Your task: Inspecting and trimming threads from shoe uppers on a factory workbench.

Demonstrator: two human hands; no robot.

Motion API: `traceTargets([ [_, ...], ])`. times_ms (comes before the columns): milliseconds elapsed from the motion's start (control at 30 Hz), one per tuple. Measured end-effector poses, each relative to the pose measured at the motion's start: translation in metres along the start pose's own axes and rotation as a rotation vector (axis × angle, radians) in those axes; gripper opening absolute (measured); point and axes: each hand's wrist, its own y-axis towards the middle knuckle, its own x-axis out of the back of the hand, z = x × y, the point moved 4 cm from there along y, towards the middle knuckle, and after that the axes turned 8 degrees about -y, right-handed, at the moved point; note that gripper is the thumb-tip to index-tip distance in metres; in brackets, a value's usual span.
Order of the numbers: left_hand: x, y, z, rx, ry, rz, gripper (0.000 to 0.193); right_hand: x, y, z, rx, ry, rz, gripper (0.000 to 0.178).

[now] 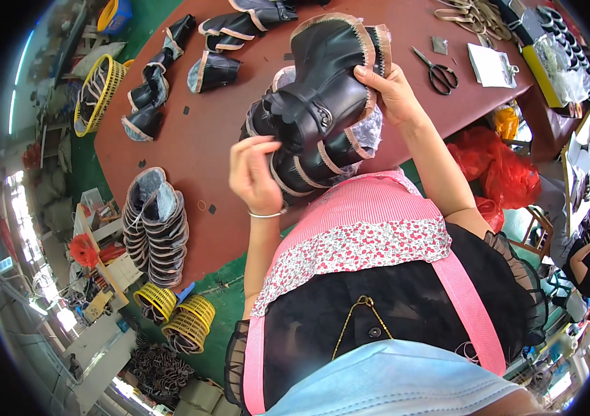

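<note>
A black leather boot upper with a tan stitched edge and a small metal buckle is held up over the table. My right hand grips its edge, thumb on the outside, with the other fingers partly hidden behind it. Beside the scalloped lower end of the upper, my left hand is raised with loosely bent fingers. They are slightly blurred, and I see nothing held in them. Under the held piece lies a stack of black uppers with grey fleece lining, close against my pink apron.
Scissors and a clipboard lie to the right on the brown table. Nested uppers stand at its left edge; more uppers lie farther back. Yellow baskets and red plastic bags flank the table.
</note>
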Motion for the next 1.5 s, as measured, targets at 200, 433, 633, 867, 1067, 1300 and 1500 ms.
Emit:
traceTargets([
  [200, -0.056, 0.003, -0.009, -0.158, 0.263, 0.294, 0.036, 0.014, -0.002, 0.022, 0.114, -0.09, -0.083, 0.042],
  [433, -0.005, 0.018, -0.001, 0.406, -0.904, -0.127, 0.036, 0.068, 0.006, 0.066, 0.09, 0.359, -0.164, 0.066],
  [633, 0.015, 0.015, 0.018, 0.363, -0.878, -0.274, 0.039, 0.093, 0.007, 0.079, 0.093, 0.527, 0.036, 0.068],
  [867, -0.022, 0.016, 0.008, 0.33, -0.399, -0.3, 0.03, 0.098, 0.007, 0.09, 0.044, 0.457, -0.031, 0.07],
  [1067, -0.068, 0.015, 0.017, 0.159, 0.065, -0.047, 0.021, 0.104, 0.004, 0.103, 0.058, 0.4, -0.136, 0.071],
  [1300, -0.142, 0.042, 0.135, -0.173, 0.885, 0.529, 0.027, 0.129, 0.012, 0.096, 0.024, 0.378, -0.223, 0.074],
  [1500, -0.217, 0.028, 0.146, -0.028, 0.577, 0.47, 0.033, 0.263, 0.024, -0.086, -0.038, 0.172, -0.489, 0.054],
])
